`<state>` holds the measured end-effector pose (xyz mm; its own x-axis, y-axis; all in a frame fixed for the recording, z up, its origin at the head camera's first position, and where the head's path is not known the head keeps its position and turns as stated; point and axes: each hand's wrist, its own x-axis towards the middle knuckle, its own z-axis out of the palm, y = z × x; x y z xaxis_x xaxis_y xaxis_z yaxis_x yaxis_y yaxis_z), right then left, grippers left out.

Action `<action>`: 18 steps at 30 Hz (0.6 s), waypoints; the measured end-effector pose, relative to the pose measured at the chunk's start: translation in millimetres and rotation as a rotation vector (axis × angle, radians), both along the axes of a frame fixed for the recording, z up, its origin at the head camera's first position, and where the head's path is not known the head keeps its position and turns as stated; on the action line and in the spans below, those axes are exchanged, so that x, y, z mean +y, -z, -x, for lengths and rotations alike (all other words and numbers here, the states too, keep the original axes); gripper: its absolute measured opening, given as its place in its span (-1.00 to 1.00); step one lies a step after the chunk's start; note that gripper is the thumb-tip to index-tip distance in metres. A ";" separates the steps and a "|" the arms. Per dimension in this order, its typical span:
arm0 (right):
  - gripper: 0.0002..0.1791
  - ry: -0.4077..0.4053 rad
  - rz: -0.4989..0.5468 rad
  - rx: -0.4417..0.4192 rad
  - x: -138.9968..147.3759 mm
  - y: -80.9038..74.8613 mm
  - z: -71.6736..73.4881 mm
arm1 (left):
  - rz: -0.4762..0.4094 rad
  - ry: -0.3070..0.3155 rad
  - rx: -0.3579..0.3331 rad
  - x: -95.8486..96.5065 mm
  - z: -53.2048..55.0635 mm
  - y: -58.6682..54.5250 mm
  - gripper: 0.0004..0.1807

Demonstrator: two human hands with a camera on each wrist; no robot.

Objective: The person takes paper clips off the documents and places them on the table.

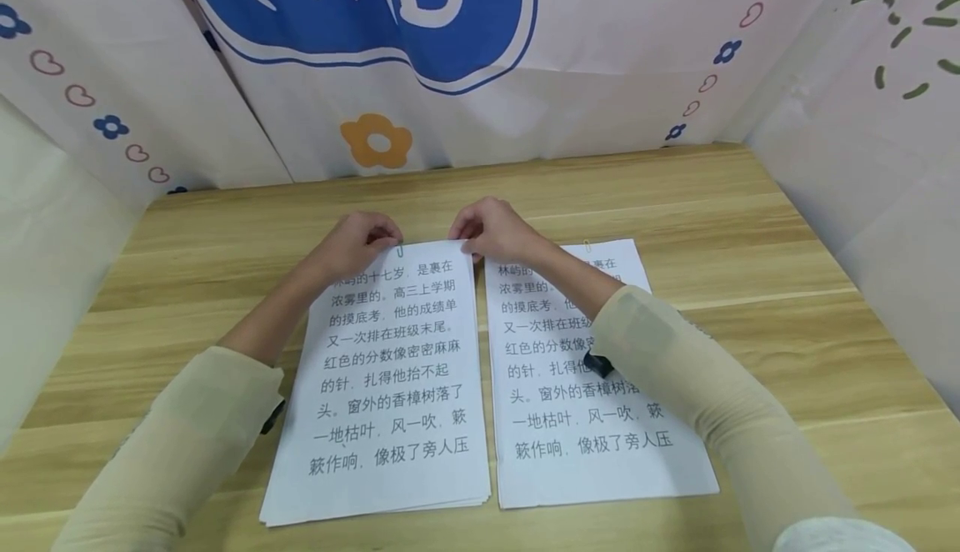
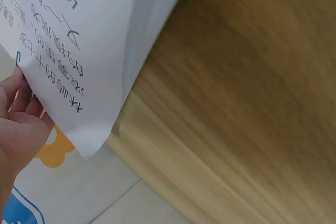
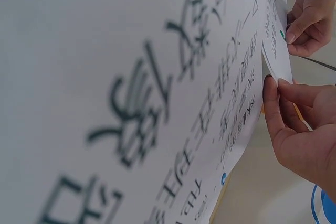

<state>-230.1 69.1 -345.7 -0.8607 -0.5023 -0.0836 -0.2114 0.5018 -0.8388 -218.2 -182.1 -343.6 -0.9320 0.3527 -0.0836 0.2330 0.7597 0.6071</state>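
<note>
two stacks of printed sheets side by side on a wooden table (image 1: 750, 227), lines of large black chinese text on top of each. left stack of paper (image 1: 390, 385) several sheets thick, edges fanned slightly at the near corner, far edge held at both corners. left hand (image 1: 358, 239) curled at the far left corner, fingers pinching the top edge right by a green paper clip (image 1: 401, 250); from the left wrist view, fingertips (image 2: 16, 85) against the sheet edge with the clip just showing, corner of the paper lifted off the table. right hand (image 1: 491, 231) curled at the far right corner of the same stack, thumb and fingers (image 3: 273, 98) pinching the edge of the sheets, seen close in the right wrist view. right stack of paper (image 1: 592, 444) flat on the table just beside the first, a narrow gap of wood between them, a yellow paper clip (image 1: 588, 247) on its far edge, right forearm in a pale sleeve lying across it. small black object (image 1: 597, 363) under that sleeve, kind not clear. patterned cloth backdrop (image 1: 375, 77) with a blue sign, an orange flower and small hearts behind the table, plain panels at either side.
</note>
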 end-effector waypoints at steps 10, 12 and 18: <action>-0.83 -0.002 0.005 -0.004 -0.4 0.8 -0.1 | 0.001 -0.001 0.012 -0.4 -1.3 -0.8 -0.84; -0.83 -0.002 0.006 -0.005 -0.2 0.5 -0.3 | 0.003 0.000 0.014 -0.1 -1.5 -0.8 -0.85; -0.83 -0.004 0.010 -0.005 -0.1 0.4 -0.3 | 0.001 0.004 0.022 0.6 -1.6 -0.3 -0.84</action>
<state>-229.9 69.0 -346.1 -0.8582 -0.5066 -0.0831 -0.2092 0.4928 -0.8446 -216.7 -181.5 -343.2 -0.9323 0.3561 -0.0631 0.2494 0.7596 0.6007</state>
